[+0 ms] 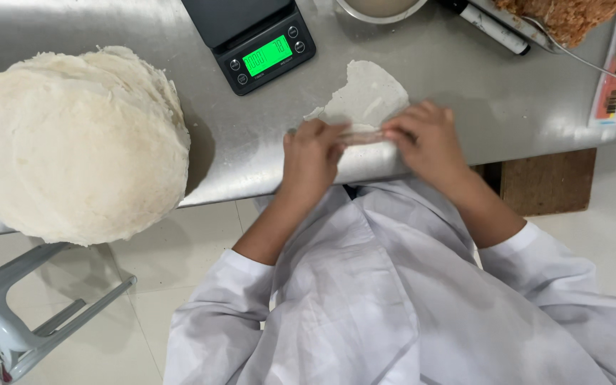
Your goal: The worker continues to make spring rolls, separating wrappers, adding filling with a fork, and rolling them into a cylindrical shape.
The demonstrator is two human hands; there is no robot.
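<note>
- Stainless steel table [465, 85] over pale tiled floor [180, 264]; tall wrapper stack [73, 142] overhangs its near edge.
- Left hand [311, 153] and right hand [425, 139] pinch the rolled edge of a thin wrapper [368, 93] near that edge.
- Digital scale [251, 39] just behind; bare steel between.

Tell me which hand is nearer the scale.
Left. The left hand sits just below the scale, slightly to its right, on the wrapper. The right hand grips the wrapper's other end, farther right of the scale.
</note>
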